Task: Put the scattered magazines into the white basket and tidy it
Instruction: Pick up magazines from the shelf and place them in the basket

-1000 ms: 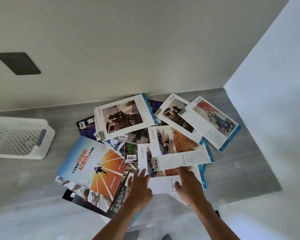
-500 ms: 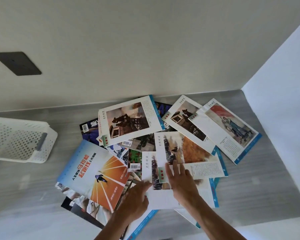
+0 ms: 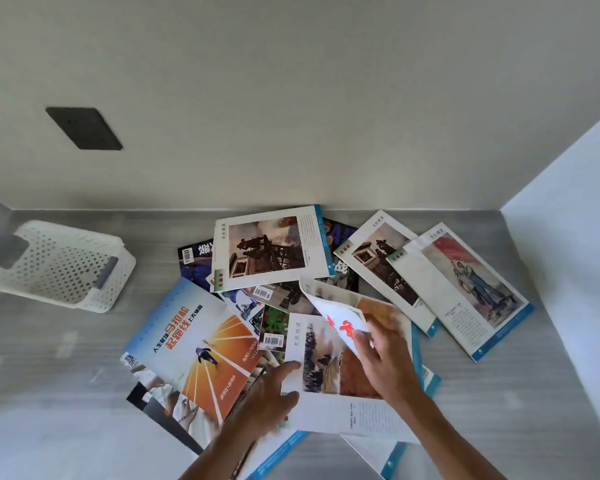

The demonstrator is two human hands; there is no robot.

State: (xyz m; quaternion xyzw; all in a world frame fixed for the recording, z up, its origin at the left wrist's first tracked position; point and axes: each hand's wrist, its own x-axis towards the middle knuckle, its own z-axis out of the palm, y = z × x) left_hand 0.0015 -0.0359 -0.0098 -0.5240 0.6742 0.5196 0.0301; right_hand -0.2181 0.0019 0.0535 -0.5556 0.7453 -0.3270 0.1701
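Several magazines lie scattered in an overlapping heap on the grey counter (image 3: 499,393). My right hand (image 3: 383,358) grips a white-covered magazine (image 3: 333,311) by its near edge and lifts it, so it curls up and shows red lettering underneath. My left hand (image 3: 267,400) rests with spread fingers on the left edge of the magazine with a landscape painting (image 3: 329,372). A blue and orange magazine (image 3: 194,344) lies to the left of my hands. The white perforated basket (image 3: 70,296) stands empty at the far left, apart from the heap.
A pale wall runs behind the counter, with a dark square plate (image 3: 84,128) on it. A white side panel (image 3: 568,220) closes the right end. Two white magazines with blue spines (image 3: 465,289) lie near that panel.
My right hand has taken hold of a white magazine and raised its edge off the heap. My left hand has slid right onto the painting magazine. The view has shifted left.
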